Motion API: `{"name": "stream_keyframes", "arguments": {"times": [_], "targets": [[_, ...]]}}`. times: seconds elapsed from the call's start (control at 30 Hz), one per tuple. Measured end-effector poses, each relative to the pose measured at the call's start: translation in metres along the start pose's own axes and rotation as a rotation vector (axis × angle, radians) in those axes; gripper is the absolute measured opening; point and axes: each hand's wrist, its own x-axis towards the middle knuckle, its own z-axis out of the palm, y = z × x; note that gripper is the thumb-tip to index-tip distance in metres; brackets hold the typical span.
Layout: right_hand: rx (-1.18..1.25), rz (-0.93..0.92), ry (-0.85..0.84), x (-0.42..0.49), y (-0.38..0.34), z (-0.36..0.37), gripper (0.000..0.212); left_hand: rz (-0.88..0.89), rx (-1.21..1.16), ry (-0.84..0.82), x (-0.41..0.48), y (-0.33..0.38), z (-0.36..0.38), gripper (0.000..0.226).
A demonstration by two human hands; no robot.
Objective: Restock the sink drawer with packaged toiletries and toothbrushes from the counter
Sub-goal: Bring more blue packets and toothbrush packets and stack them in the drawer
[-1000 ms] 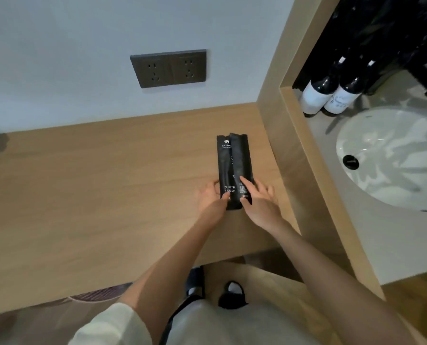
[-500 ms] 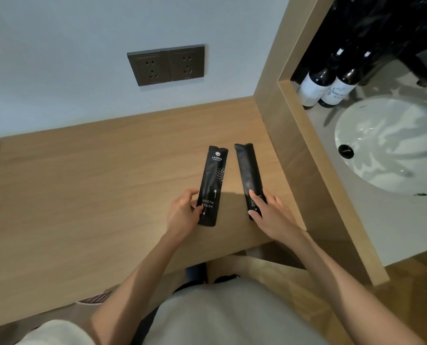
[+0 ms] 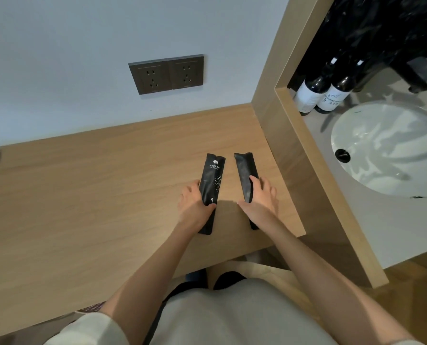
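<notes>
**Pick-up of two toothbrush packets in hand; drawer not in view**

Step in hand: collection from the surface [image 3: 95,195]. Judged from the layout, both items are at the point of being lifted and nothing has yet gone to the drawer. The drawer itself is not visible.

Left hand [image 3: 195,207]: it grasps the left packet [image 3: 212,176] about its lower half. The thumb lies across the printed face and the fingers [image 3: 192,186] wrap the outer edge. The packet's top end projects well beyond the fingers, and its bottom end shows below the palm.

Right hand [image 3: 261,199]: it grasps the right packet [image 3: 243,170]. The fingers [image 3: 253,181] are laid over the top face and the thumb is against the inner edge. This packet also extends beyond the fingers, plain side up, and tilts slightly away from its neighbour.

Position of items: both packets lie flat on the surface, apart from each other, with bare wood between the two thumbs. Whether either has left the surface cannot be told.

Pose: both forearms reach forward roughly parallel, with the wrists low and the palms down.

Next move, as assessed: lift both packets clear and carry them to the right of the fingers, towards the sink [image 3: 394,158] unit beyond the wooden partition. The packets are thin and slick, so a firm pinch is advisable. The bottles [image 3: 309,95] beside the sink need clearance.
</notes>
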Motion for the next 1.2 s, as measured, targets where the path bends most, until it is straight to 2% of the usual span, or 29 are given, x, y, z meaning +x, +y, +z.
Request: {"name": "stream_keyframes", "arguments": {"times": [0.17,0.3,0.5,0.57,0.67,0.77,0.97,1.2], "targets": [[0.039,-0.055,0.082,-0.009,0.001,0.009,0.073,0.020,0.004,0.015,-0.004,0.003,0.002,0.068],[-0.022,-0.048,0.057,-0.022,0.002,0.009,0.070,0.028,-0.049,0.018,-0.010,0.000,0.000,0.067],[0.195,0.085,0.077,-0.032,0.006,-0.008,0.049,-0.139,-0.266,-0.090,-0.020,-0.002,-0.006,0.057],[0.238,0.100,0.041,-0.037,0.010,-0.015,0.041,-0.187,-0.332,-0.072,-0.029,-0.001,-0.008,0.054],[0.451,0.116,-0.050,-0.050,0.019,-0.027,0.038,-0.137,-0.427,0.003,-0.046,0.007,-0.016,0.052],[0.668,0.123,-0.080,-0.072,0.027,-0.049,0.031,-0.061,-0.495,0.004,-0.066,0.023,-0.026,0.053],[1.090,0.085,-0.059,-0.131,0.067,-0.094,0.019,0.068,-0.557,-0.096,-0.116,0.074,-0.025,0.050],[1.336,0.141,0.034,-0.204,0.156,-0.122,0.031,0.150,-0.600,-0.255,-0.198,0.131,0.013,0.039]]}}
